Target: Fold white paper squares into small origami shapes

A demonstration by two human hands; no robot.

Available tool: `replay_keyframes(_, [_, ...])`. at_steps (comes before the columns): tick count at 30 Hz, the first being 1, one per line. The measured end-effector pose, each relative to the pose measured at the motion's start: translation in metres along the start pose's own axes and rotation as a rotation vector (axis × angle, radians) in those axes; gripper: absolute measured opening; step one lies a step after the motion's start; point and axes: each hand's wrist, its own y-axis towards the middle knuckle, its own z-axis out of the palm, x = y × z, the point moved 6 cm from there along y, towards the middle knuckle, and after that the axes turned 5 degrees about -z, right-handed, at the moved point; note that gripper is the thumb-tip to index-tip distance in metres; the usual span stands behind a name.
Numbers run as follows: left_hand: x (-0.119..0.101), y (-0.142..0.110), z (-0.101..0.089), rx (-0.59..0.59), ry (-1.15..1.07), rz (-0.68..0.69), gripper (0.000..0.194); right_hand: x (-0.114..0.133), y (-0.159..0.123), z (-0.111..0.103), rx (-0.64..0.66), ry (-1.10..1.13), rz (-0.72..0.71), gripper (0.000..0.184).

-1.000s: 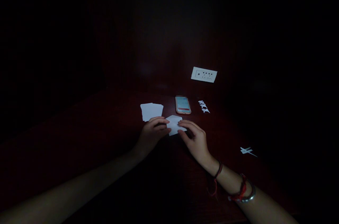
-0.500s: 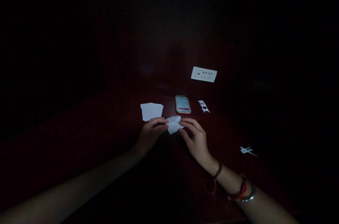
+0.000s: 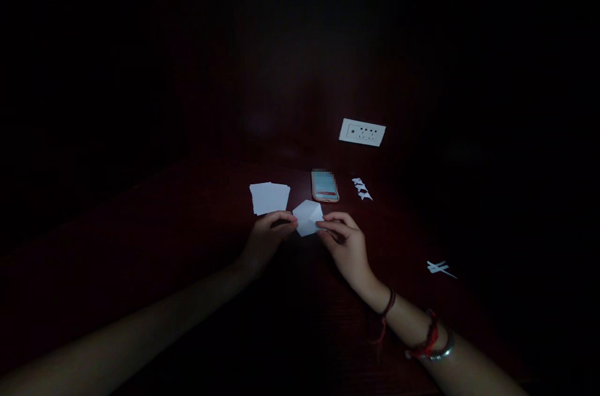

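Note:
A small folded sheet of white paper point(image 3: 307, 215) is held up between my two hands, with a crease and a folded flap showing on its right side. My left hand point(image 3: 268, 238) pinches its left edge between thumb and fingers. On the opposite edge, my right hand point(image 3: 345, 246) grips the paper with thumb and fingertips. Just beyond my left hand lies a stack of white paper sheets point(image 3: 270, 197). A phone point(image 3: 325, 186) with a lit screen rests behind the folded paper.
Several small folded white paper pieces point(image 3: 362, 188) lie right of the phone. Thin paper strips point(image 3: 439, 267) sit farther right on the dark reddish table point(image 3: 197, 208). A white power socket point(image 3: 362, 132) is on the wall behind. The surroundings are very dark.
The folded paper has changed its look: it now shows a broader flat face on the left and a flap at right. My right fingers have shifted slightly along its edge.

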Motion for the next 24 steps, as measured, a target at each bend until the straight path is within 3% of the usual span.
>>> replay_keyframes(4, [0.004, -0.001, 0.002, 0.034, 0.011, -0.028, 0.020, -0.002, 0.001, 0.001, -0.006, 0.048, 0.040, 0.018])
replay_keyframes(9, [0.006, -0.001, -0.002, -0.028, 0.012, -0.046, 0.024, 0.011, 0.001, 0.002, 0.035, -0.061, -0.084, 0.022])
replay_keyframes(13, [0.001, -0.002, -0.003, -0.047, 0.019, -0.024, 0.020, 0.010, 0.000, 0.004, 0.054, -0.032, -0.094, 0.022])
replay_keyframes(21, [-0.001, 0.000, 0.007, 0.031, 0.138, 0.054, 0.019, 0.003, 0.000, 0.004, 0.060, -0.047, -0.040, 0.027])
replay_keyframes(24, [0.002, -0.002, 0.012, 0.067, 0.102, -0.011, 0.023, 0.004, 0.000, 0.003, 0.053, -0.040, -0.044, 0.027])
